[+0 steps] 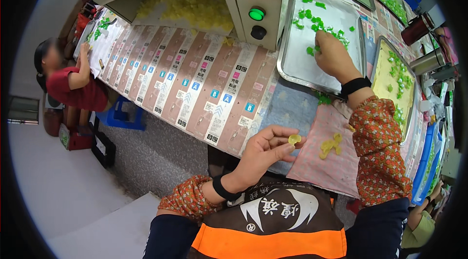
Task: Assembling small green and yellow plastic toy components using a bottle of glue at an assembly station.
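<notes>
Between the thumb and fingers of my left hand point(261, 155) is a small yellow cup-shaped piece point(294, 139), its hollow side showing. My right hand point(335, 58) reaches over a silver metal tray point(301, 66), fingertips pinched together among small green leaf-like pieces point(318, 25). Whether a green piece is in that pinch is hidden. Several more yellow pieces point(330, 146) lie bunched on a pink checked cloth point(317, 169), to the right of my left hand. A blue cloth point(287, 110) lies just below the tray.
A machine housing point(263, 5) with red and green lights stands ahead, yellow pieces point(187, 8) heaped in its opening. Right of the tray sit a yellow-lined tray point(385, 81) of green-and-white pieces and a steel cup point(426, 61). A person in red point(73, 81) works at far left.
</notes>
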